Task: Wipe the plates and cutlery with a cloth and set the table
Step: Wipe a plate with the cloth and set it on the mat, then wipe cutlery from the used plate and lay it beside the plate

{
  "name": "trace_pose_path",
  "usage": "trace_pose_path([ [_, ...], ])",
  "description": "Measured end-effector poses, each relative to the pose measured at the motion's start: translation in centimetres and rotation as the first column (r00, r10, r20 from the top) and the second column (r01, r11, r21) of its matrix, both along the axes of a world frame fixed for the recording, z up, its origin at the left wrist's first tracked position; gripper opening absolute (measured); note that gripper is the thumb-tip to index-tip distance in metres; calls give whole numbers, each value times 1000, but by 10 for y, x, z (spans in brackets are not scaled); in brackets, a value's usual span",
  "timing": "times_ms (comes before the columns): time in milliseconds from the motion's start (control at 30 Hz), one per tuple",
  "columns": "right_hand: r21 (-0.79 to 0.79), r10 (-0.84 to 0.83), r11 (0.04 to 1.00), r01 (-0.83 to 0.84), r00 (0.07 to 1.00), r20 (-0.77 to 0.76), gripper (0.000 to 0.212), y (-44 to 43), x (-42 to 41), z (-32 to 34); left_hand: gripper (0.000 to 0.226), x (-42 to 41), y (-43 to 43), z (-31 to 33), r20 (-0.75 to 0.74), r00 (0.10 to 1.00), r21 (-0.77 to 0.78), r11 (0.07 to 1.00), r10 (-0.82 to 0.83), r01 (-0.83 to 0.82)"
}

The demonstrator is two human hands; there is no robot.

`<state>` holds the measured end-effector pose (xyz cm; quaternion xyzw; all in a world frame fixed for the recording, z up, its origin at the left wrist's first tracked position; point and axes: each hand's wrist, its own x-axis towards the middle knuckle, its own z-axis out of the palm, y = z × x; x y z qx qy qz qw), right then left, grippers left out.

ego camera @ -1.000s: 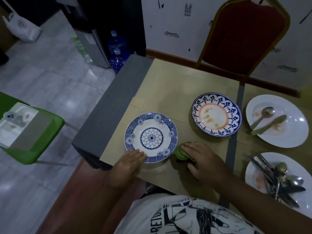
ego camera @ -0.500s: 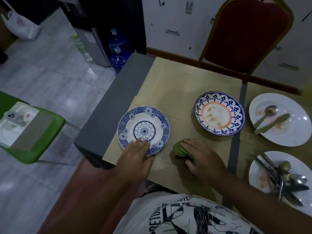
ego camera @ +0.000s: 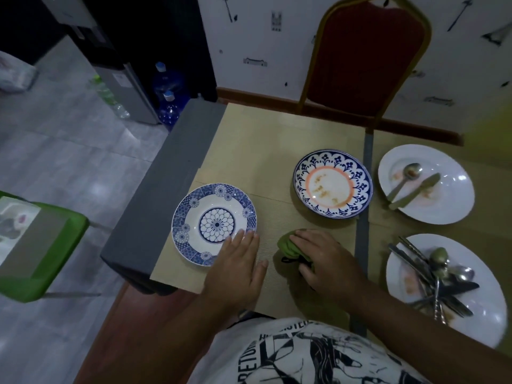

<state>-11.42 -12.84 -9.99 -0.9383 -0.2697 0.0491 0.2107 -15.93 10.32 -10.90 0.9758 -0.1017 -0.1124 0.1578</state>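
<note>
Green fabric fills my right hand (ego camera: 327,259): the fingers curl over a bunched green cloth (ego camera: 288,246) and hold it down on the woven tan placemat (ego camera: 277,139). My left hand (ego camera: 235,270) lies just beside it, not touching. It is flat with straight fingers, the tips resting on the near right rim of a round blue-and-white floral china plate (ego camera: 210,214), and it grips nothing. That plate sits ahead and left of the left hand, near the grey edge of the counter (ego camera: 166,189), and looks free of marks.

Ahead of the right hand, a touch to its right, lies a second round plate with a blue scalloped border and an orange ring (ego camera: 332,184), smeared with brownish residue. I judge it the next to wipe. The cloth hand is the nearer one and a plain forward reach gets there, whereas the left would have to cross over.

Further right are two white plates. The far white plate (ego camera: 448,200) carries a spoon (ego camera: 404,178) and a knife (ego camera: 415,191) side by side, long axes slanting from near-left to far-right. The near white plate (ego camera: 484,314) holds a tangled heap of cutlery (ego camera: 437,284), unwiped by the look of it.
</note>
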Motion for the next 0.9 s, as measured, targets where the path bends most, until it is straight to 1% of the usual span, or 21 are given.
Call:
trace_pose_path([
  [100,17,-55,998,55,998,5,61,-18,-5,6,78,16,-29,11,10,997,-16,996,-83,83],
  [267,50,-219,975,217,975,45,59,-62,-21,26,78,41,-86,24,15,980,-67,978,-197,197],
  [367,60,-318,948,314,944,86,58,-97,-34,37,71,46,-124,31,95,959,-100,956,-268,277],
  [433,91,-389,920,382,917,87,58,-121,-46,42,70,46,-152,34,133,939,-120,936,-316,332],
  [533,115,-483,874,473,871,88,57,-158,-66,42,74,39,-192,37,87,913,-133,904,-398,406],
  [633,92,-565,825,558,822,79,57,-192,-86,36,65,27,-229,32,65,890,-169,874,-452,456],
  [733,56,-601,799,598,796,76,56,-217,-102,31,59,15,-258,26,42,888,-201,867,-457,456],
  [800,48,-615,789,613,785,72,57,-232,-110,27,49,8,-274,19,98,897,-199,875,-431,442],
  [833,49,-622,783,620,780,65,57,-238,-114,25,42,4,-281,15,126,909,-196,888,-397,415],
  [867,54,-629,777,627,775,57,57,-244,-116,24,34,2,-289,13,117,929,-193,909,-352,369],
  [900,58,-635,772,633,771,46,58,-250,-119,22,28,1,-296,13,76,951,-189,933,-298,308],
])
